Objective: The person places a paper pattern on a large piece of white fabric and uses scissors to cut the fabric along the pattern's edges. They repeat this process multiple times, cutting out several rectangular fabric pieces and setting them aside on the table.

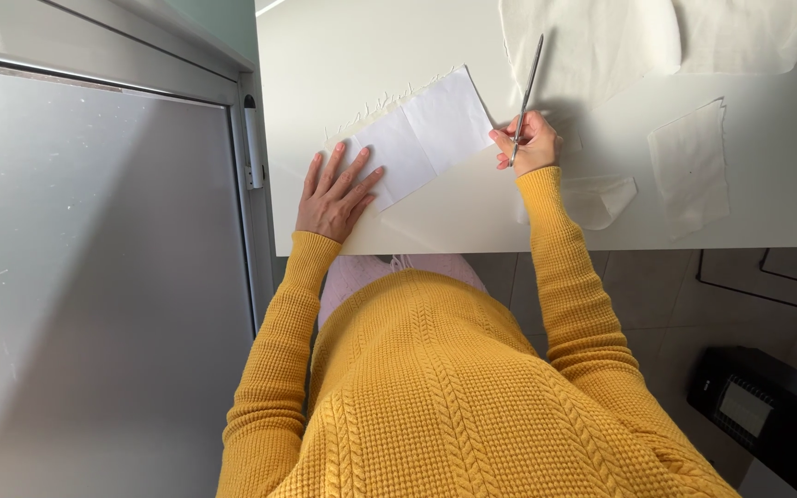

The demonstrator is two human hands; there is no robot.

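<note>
On white table, left hand flat on white fabric, right hand grasping scissors

white table bearing folded white paper and white fabric pieces.

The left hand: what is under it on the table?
The left hand lies flat, its fingers on the lower left corner of a white folded sheet on the white table. The part of the sheet beneath the fingers is covered.

bare table between hands, fabric scraps crowding right
</note>
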